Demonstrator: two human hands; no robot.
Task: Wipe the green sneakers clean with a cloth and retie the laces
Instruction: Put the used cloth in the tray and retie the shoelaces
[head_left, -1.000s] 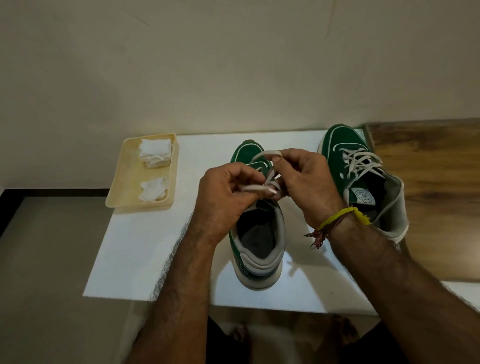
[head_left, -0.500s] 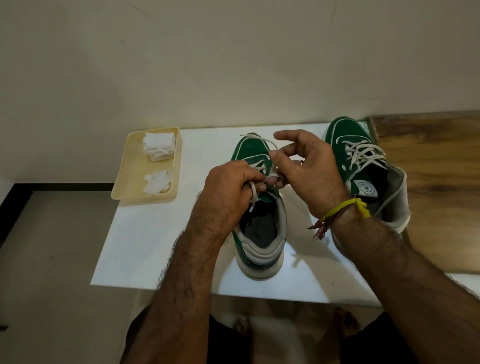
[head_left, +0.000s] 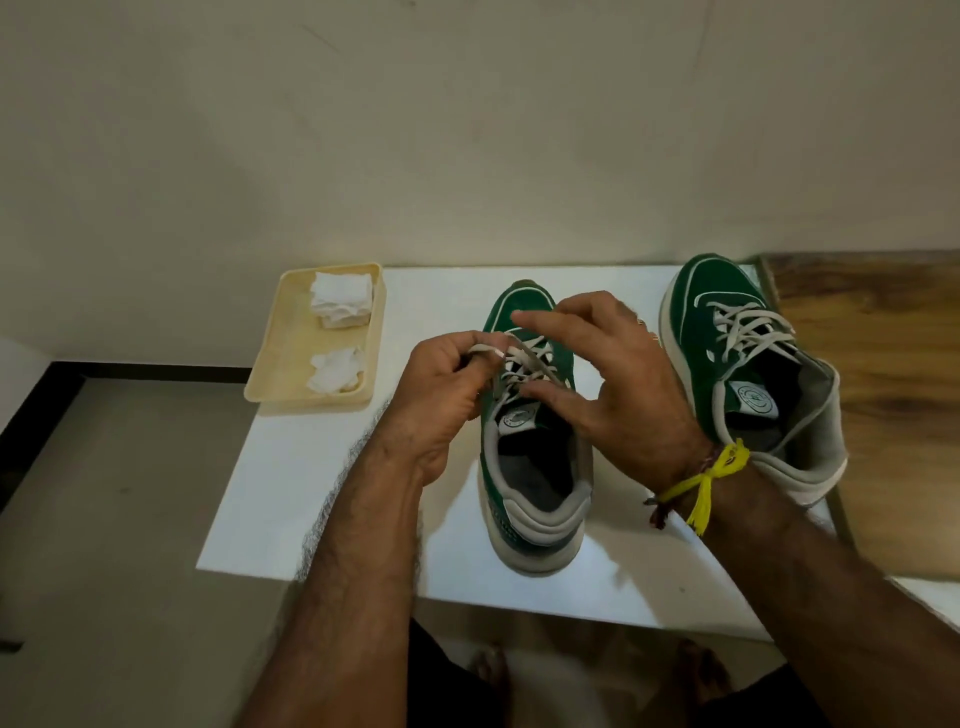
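Note:
Two green sneakers with white laces stand on a white table (head_left: 322, 467). The near sneaker (head_left: 535, 499) is in the middle, heel toward me, and both my hands are over its laces (head_left: 524, 364). My left hand (head_left: 441, 395) pinches a lace end at the shoe's left side. My right hand (head_left: 623, 384) hovers over the lacing with fingers spread and thumb near the tongue, and it grips nothing that I can see. The other sneaker (head_left: 727, 291) stands at the right, laced, with nothing touching it.
A cream tray (head_left: 280, 364) at the table's back left holds a folded white cloth (head_left: 343, 299) and a crumpled one (head_left: 335, 369). A wooden surface (head_left: 883, 389) adjoins the table on the right. A wall runs behind, and bare feet show below the front edge.
My right hand has let go of the lace and spread its fingers. My left hand has drawn the lace end out to the left. The knot area and tongue are now uncovered.

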